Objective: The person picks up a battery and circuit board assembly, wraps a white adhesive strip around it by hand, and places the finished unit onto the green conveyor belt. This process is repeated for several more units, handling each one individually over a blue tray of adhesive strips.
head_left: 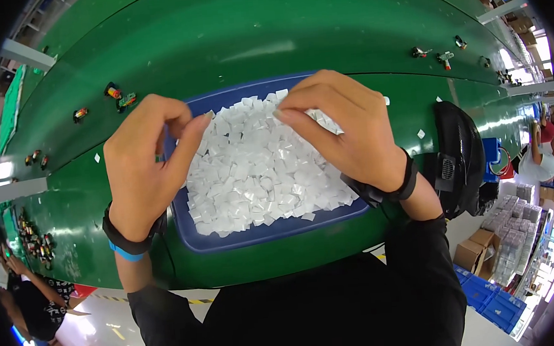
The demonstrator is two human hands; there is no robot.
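A blue plastic bin (194,239) stands on the green table, heaped with small white, glossy square pieces (250,168). Over its left side, my left hand (149,163) is closed, thumb and curled fingers brought together. My right hand (348,131) hovers over the far right part of the bin in a pinch, its thumb tip close to the index finger. Whatever either hand holds, if anything, is too small or hidden to make out. A dark band sits on each wrist, with a blue one below it on the left.
Small multicoloured assembled parts (121,97) lie at the far left, with more (444,59) at the far right. A black bag (459,158) rests right of the bin. Loose white pieces (421,133) dot the green table (240,33). Other people (539,159) sit at both sides.
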